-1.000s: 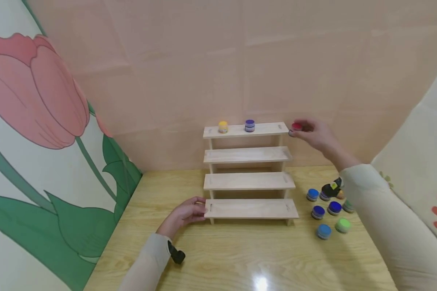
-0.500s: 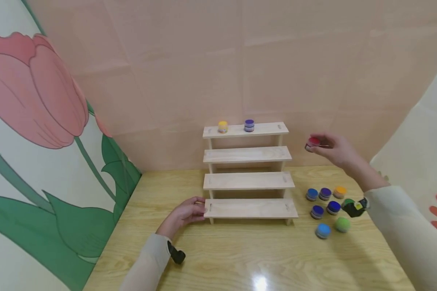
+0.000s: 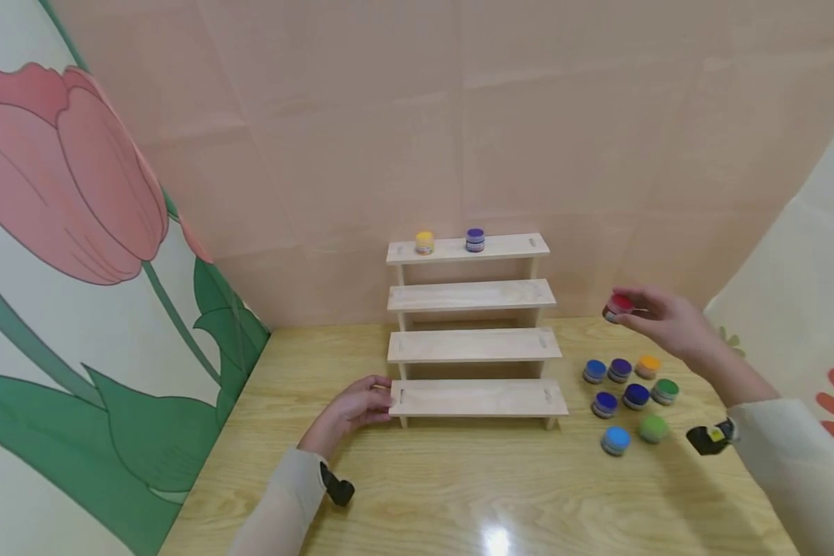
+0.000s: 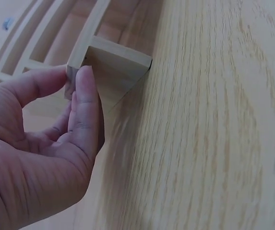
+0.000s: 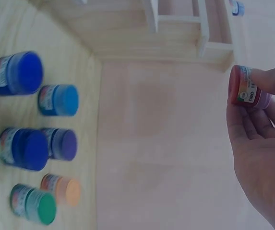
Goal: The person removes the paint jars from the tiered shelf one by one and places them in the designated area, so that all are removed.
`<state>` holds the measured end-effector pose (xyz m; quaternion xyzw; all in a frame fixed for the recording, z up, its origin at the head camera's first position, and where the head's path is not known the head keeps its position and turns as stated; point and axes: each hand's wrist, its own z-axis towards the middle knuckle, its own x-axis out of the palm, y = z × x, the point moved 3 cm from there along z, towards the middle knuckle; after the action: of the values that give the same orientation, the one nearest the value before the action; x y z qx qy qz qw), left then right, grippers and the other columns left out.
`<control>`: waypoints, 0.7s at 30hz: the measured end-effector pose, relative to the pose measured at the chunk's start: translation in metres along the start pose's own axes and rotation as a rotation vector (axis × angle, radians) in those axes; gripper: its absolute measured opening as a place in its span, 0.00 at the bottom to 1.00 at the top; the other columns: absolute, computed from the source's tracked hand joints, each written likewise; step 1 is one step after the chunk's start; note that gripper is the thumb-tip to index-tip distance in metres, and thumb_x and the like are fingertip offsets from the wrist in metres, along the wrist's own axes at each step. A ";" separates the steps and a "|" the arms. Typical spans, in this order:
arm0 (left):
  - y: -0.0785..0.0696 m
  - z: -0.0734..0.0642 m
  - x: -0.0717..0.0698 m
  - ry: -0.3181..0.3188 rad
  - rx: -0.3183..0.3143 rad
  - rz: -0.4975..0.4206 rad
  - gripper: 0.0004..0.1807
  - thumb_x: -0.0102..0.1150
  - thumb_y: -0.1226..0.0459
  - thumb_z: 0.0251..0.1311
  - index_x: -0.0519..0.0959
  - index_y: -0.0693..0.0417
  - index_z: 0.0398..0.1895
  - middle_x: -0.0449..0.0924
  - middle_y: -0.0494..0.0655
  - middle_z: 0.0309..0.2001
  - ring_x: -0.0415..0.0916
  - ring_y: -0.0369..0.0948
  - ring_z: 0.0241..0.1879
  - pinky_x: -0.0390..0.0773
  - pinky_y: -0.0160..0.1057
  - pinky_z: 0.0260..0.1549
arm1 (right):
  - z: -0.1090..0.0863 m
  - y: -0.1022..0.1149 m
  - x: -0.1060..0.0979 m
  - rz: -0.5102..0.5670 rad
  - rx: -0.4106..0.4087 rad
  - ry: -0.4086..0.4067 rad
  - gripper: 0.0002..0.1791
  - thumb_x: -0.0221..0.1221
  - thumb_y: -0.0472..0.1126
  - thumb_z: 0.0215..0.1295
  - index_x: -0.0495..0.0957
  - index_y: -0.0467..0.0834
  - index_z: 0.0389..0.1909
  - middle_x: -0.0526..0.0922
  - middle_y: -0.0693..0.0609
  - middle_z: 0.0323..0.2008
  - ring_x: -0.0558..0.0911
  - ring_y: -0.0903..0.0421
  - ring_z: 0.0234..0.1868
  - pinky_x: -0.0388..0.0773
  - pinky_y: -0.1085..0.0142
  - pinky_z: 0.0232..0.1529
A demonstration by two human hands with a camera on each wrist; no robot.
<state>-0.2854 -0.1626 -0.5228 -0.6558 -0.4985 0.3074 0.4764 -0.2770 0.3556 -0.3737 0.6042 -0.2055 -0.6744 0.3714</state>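
My right hand (image 3: pixel 667 318) holds a small red paint jar (image 3: pixel 618 307) in the air, right of the wooden tiered shelf (image 3: pixel 474 346). In the right wrist view the thumb and fingers pinch the red jar (image 5: pixel 246 87), whose label shows. At the shelf's lowest step, my left hand (image 3: pixel 357 405) grips the left end of the board. The left wrist view shows the thumb and forefinger pinching that board end (image 4: pixel 75 72). On the top step stand a yellow jar (image 3: pixel 425 243) and a purple jar (image 3: pixel 476 240).
Several paint jars stand on the table right of the shelf, among them a light blue jar (image 3: pixel 615 441), a green jar (image 3: pixel 665 391) and an orange jar (image 3: pixel 648 366). A pinkish backdrop (image 3: pixel 361 154) rises behind the shelf.
My right hand, with the red jar in it, has moved right and down, away from the shelf's top step. The left hand keeps its place at the lowest board.
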 end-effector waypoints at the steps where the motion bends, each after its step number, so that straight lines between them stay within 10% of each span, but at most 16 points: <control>1: 0.000 -0.001 0.000 0.003 0.003 -0.001 0.26 0.60 0.74 0.63 0.67 0.65 0.64 0.79 0.50 0.36 0.77 0.40 0.32 0.84 0.34 0.32 | -0.003 -0.003 -0.001 0.004 -0.005 0.001 0.35 0.61 0.49 0.73 0.64 0.36 0.73 0.81 0.52 0.56 0.74 0.83 0.46 0.73 0.85 0.44; 6: 0.000 -0.001 0.000 0.019 0.027 0.009 0.25 0.59 0.75 0.64 0.66 0.65 0.63 0.78 0.49 0.37 0.77 0.40 0.33 0.85 0.35 0.33 | -0.017 -0.015 -0.001 0.041 0.001 0.003 0.33 0.60 0.48 0.74 0.64 0.37 0.72 0.78 0.71 0.49 0.76 0.81 0.47 0.75 0.84 0.44; 21: 0.001 0.001 0.002 0.032 0.052 0.024 0.26 0.58 0.75 0.63 0.65 0.66 0.63 0.75 0.51 0.43 0.78 0.40 0.34 0.84 0.35 0.33 | -0.059 -0.068 0.003 0.120 -0.116 0.058 0.26 0.59 0.32 0.72 0.66 0.28 0.67 0.79 0.70 0.52 0.78 0.78 0.51 0.78 0.81 0.45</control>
<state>-0.2849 -0.1608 -0.5243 -0.6540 -0.4749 0.3153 0.4973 -0.2371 0.4070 -0.4362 0.5877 -0.1909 -0.6438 0.4513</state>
